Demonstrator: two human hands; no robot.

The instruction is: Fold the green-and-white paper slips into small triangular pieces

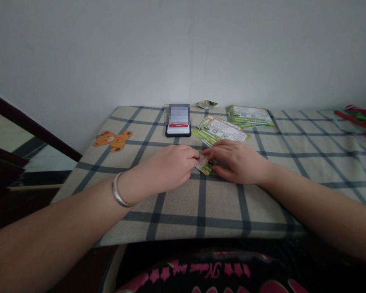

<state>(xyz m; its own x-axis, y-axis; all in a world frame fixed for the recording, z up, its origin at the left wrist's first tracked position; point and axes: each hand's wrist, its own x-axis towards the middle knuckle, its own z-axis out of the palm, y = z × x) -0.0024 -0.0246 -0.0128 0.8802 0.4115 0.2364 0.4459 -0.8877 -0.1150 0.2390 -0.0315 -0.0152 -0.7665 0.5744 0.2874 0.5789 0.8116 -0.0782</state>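
Both hands meet at the middle of a checked tablecloth (177, 211). My left hand (166, 169), with a silver bangle on the wrist, is curled with its fingertips pinching a small folded green and white paper (203, 165). My right hand (236, 160) lies over the same paper from the right, fingers pressed down on it. Most of the paper is hidden under the fingers.
A phone (178, 120) with a lit screen lies behind the hands. To its right are a spread of green leaflets (221, 130), a stack of them (250, 115) and a small folded piece (206, 104). Red and green items (361, 118) sit far right. A wall stands behind.
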